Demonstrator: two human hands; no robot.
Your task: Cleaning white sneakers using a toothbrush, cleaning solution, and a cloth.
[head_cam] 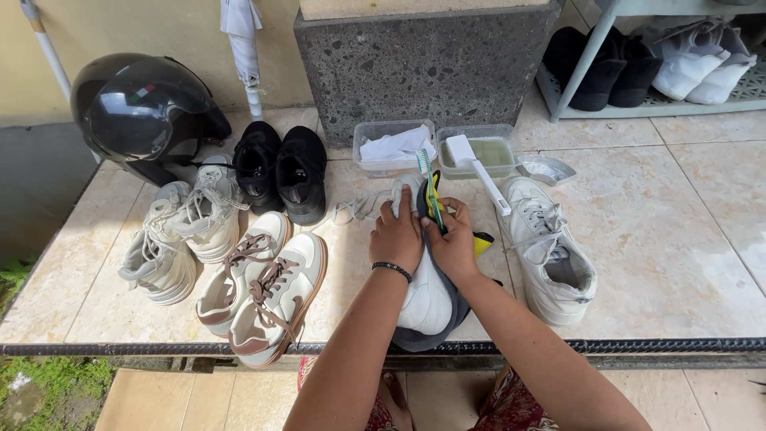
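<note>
**Both hands on a white shoe at the ledge**

On the tiled ledge (pixel 686 263) before us, our hands meet over a white shoe (pixel 427 299) that lies on a dark grey cloth (pixel 459 307) near the front edge. Our left hand (pixel 396 235), with a dark bracelet at the wrist, presses down on the shoe's upper, fingers curled over it. Our right hand (pixel 452 243) touches the left and is closed around a green-handled toothbrush (pixel 428 183), whose bristled head points away from us. A yellow cloth (pixel 483 243) peeks out just beside the right hand. Just right of it lies another white sneaker (pixel 550 255). Beyond the hands stand two clear tubs, one holding a white rag (pixel 395 146), the other murky liquid with a white brush (pixel 476 166) resting across it. To the left sit brown-trimmed sneakers (pixel 267 287), grey sneakers (pixel 183 231), black shoes (pixel 281 169) and a black helmet (pixel 140 112).
</note>
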